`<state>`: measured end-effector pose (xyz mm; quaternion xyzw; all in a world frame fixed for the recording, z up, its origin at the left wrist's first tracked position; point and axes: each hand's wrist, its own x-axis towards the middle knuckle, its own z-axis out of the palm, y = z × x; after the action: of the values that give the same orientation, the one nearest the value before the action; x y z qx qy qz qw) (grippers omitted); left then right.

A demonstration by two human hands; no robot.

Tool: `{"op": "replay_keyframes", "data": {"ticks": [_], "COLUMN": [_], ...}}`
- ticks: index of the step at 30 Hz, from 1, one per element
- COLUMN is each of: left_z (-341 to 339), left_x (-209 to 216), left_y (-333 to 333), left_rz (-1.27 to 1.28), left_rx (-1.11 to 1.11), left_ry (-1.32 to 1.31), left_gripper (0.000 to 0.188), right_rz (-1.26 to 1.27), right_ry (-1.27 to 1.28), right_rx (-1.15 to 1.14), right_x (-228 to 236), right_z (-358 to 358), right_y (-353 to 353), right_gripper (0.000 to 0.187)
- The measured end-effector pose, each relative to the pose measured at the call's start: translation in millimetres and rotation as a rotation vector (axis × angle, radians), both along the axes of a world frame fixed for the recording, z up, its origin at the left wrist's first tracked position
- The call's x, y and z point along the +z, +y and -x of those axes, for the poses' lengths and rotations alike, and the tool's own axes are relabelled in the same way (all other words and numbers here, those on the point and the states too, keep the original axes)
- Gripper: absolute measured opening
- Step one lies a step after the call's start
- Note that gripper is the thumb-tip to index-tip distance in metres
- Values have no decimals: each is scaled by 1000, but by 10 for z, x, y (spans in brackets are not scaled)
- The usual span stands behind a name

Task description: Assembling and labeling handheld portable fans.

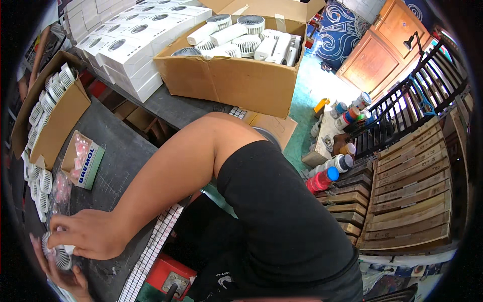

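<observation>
At the lower left edge of the head view, both my hands meet around a small white handheld fan (63, 258) with a round grille. My left hand (68, 279) cups the fan from below, fingers along its side and thumb raised at its right. My right hand (86, 232) reaches across from the right and bends its fingers over the fan's top. A small white bit (69, 248) shows beneath those fingers; whether it is cloth or part of the fan I cannot tell. Close beyond my hands, several white fans (42, 189) lie in a row on the dark table (118, 161).
A small carton (93, 166) with pinkish packets stands beyond my hands. Further off are a narrow carton of fans (63, 121), a large carton of fans (226, 83) and stacked white boxes (136, 60). Paint jars (322, 178) and a slatted wooden panel (412, 186) are at right.
</observation>
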<state>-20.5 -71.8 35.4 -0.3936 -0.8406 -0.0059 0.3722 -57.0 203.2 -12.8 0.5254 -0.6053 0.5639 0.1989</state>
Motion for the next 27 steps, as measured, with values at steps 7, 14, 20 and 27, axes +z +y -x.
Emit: {"op": "replay_keyframes", "data": {"ticks": [7,14,20,27], "left_z": [-34,-115,-385,-221], "left_x": [134,329,267,-38], "left_y": [-34,404,240,415], "left_rz": [121,-28,-116,-282], "left_rx": [-131,-102,51,-127], "left_ry": [-163,-189,-260,-126], "left_gripper": [53,58,58,58], "right_rz": [-11,-18,58,-62], "right_ry": [-87,-85,-68,-80], "right_rx": [156,184,219,230], "right_x": [5,48,82,114], "right_z": [-19,19,-35,28], "right_y": [15,67,1,71], "right_gripper": [54,53,54,53]}}
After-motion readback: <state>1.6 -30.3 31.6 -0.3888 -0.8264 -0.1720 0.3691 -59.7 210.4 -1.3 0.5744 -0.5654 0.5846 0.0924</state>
